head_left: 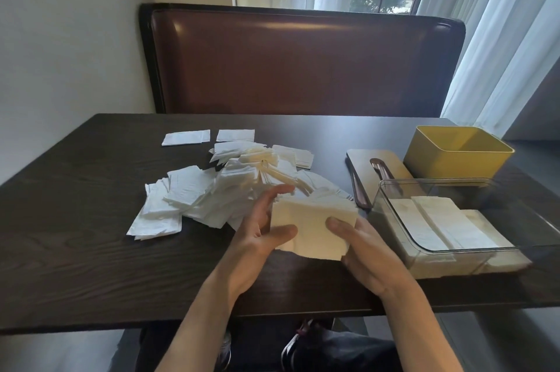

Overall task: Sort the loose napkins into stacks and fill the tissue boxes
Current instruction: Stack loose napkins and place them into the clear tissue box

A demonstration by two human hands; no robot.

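Two hands share one grip: the left hand (260,229) and right hand (360,246) pinch a squared stack of napkins (313,227) between them, just above the table (75,265). The loose pile (212,190) lies left and beyond; the clear box (448,229), part-filled, sits right, nearer the right hand. No writing is legible.

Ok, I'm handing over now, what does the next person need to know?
Left hand and right hand both grip one squared stack of napkins above the table.
Loose napkin pile lies behind it, mid-table.
Done: clear tissue box, on the right, holds two rows of napkins.
Left: box this stack, sort the pile, fill the empty yellow box.
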